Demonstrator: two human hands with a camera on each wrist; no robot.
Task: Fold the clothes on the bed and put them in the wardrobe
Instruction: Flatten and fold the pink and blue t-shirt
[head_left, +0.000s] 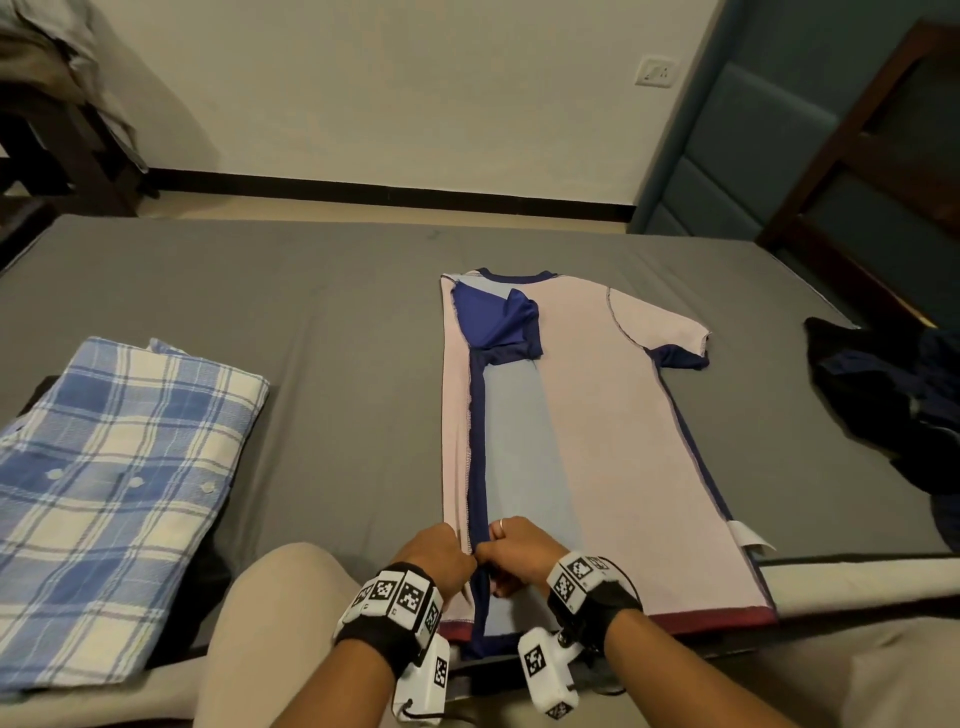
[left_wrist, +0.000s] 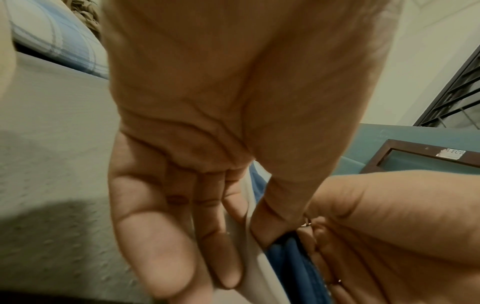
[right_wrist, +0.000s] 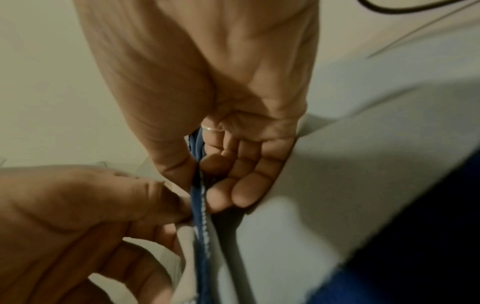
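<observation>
Pinching T-shirt (head_left: 587, 415) seam, both hands.

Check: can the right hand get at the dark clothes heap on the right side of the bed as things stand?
Probably not right away: the right hand is pinching the T-shirt seam alongside the left hand. The bed up to the dark heap looks unobstructed.

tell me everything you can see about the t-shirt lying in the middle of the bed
The t-shirt lies flat on the grey bed sheet, inside out, with pale pinkish knit and stitched seams showing. It has a navy collar, navy side panels and a maroon hem. Its left side is folded inward, the blue sleeve on top; the other sleeve lies spread out. The left hand and right hand pinch the folded navy edge near the hem.
</observation>
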